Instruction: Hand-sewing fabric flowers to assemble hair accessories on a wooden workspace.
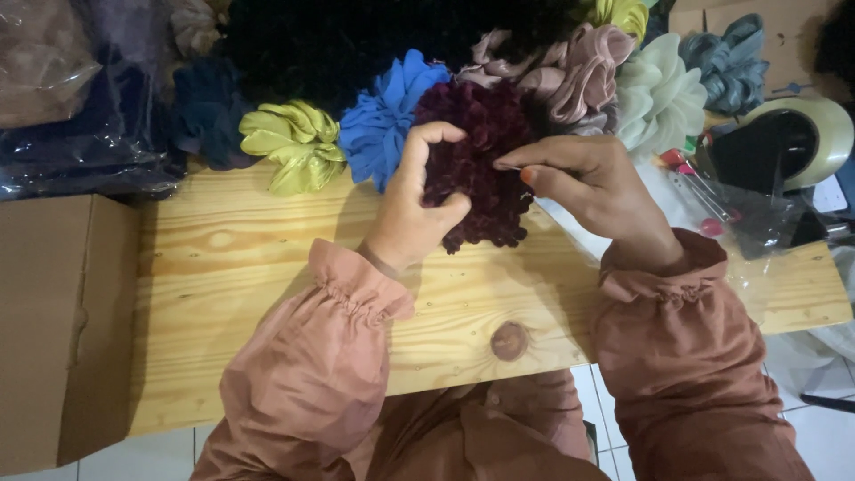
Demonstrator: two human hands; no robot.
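A dark maroon velvet scrunchie (481, 165) lies over the far part of the wooden table (267, 294). My left hand (419, 200) grips its left side, thumb and fingers curled around the ruffled fabric. My right hand (592, 191) pinches the scrunchie's right edge with fingertips pressed together; whether something thin is held between them cannot be seen. Both arms wear loose dusty-pink sleeves with gathered cuffs.
More scrunchies lie along the back: yellow-green (294, 142), blue (387, 116), mauve (570, 71), pale mint (659, 93), grey-blue (726, 58). A tape dispenser (788, 142) and clear plastic bags (730, 214) sit at right. A cardboard box (58, 330) stands at left.
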